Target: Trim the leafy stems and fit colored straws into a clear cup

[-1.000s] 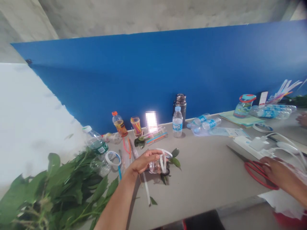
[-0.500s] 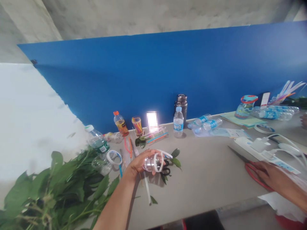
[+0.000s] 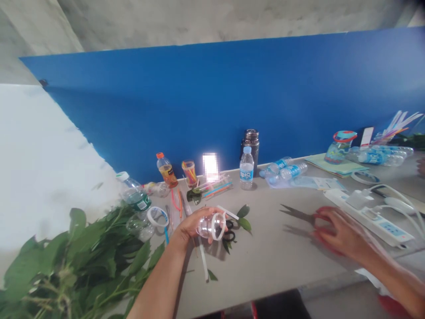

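My left hand (image 3: 192, 223) is wrapped round a clear cut plastic bottle piece (image 3: 206, 227), tilted with its mouth to the right. A white strip of tape (image 3: 224, 221) runs along its rim. In my right hand (image 3: 341, 230) is a pair of red-handled scissors (image 3: 297, 213), held above the table with the blades pointing left and slightly parted. Just right of the bottle piece lie black-handled scissors (image 3: 229, 231), partly hidden, and a leafy sprig (image 3: 245, 223). A white strip (image 3: 203, 261) lies below my left hand.
Leafy branches (image 3: 59, 252) cover the left side. Along the back stand an orange-capped bottle (image 3: 167, 170), a cup of straws (image 3: 189, 173), a water bottle (image 3: 246, 170) and a dark thermos (image 3: 253, 141). On the right are a power strip (image 3: 392, 228) and a tape roll (image 3: 365, 177). Another person's hand (image 3: 421, 167) shows at the edge.
My right hand has moved left with the red-handled scissors, towards the bottle piece. The loose loop of white strip at the rim now lies closer against it. My left hand has barely moved.
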The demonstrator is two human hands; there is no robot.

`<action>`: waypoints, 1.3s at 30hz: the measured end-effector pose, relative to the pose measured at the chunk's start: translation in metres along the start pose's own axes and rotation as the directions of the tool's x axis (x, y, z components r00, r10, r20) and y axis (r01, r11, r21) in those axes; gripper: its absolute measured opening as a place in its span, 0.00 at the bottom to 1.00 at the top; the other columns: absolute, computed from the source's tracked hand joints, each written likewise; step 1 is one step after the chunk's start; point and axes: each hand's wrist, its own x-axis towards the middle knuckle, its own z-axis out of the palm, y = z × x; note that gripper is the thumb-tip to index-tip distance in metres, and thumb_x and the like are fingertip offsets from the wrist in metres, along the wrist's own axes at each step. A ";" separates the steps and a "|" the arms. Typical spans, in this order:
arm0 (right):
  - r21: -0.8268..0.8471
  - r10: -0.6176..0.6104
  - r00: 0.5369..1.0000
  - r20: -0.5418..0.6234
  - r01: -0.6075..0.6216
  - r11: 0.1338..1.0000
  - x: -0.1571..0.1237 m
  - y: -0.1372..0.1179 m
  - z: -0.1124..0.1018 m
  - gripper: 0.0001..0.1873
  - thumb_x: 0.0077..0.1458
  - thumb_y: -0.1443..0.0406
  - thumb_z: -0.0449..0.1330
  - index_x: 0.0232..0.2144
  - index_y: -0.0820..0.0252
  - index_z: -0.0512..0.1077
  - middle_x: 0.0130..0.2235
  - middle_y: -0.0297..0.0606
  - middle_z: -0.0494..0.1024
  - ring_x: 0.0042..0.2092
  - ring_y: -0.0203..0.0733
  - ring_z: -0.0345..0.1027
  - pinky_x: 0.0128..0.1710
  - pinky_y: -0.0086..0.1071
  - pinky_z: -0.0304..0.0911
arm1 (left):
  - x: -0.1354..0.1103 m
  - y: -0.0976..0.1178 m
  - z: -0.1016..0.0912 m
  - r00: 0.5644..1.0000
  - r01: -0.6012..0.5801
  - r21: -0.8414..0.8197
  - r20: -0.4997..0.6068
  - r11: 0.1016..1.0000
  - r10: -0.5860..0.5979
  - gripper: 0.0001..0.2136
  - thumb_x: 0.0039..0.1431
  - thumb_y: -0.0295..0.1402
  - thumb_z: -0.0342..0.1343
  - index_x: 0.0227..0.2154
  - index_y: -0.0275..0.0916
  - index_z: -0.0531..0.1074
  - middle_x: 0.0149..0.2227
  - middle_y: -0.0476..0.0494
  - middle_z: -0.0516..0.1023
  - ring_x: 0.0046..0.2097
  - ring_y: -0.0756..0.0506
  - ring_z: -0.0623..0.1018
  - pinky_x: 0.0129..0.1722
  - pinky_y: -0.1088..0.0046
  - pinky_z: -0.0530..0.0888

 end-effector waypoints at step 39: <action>-0.141 0.271 0.842 0.467 -0.231 0.963 0.068 -0.061 0.011 0.20 0.63 0.49 0.56 0.33 0.55 0.78 0.39 0.45 0.82 0.39 0.50 0.77 0.35 0.35 0.61 | -0.002 0.001 0.008 0.994 -0.095 0.012 -0.050 0.995 0.095 0.26 0.61 0.51 0.63 0.48 0.30 0.79 0.40 0.27 0.85 0.28 0.38 0.85 0.15 0.77 0.70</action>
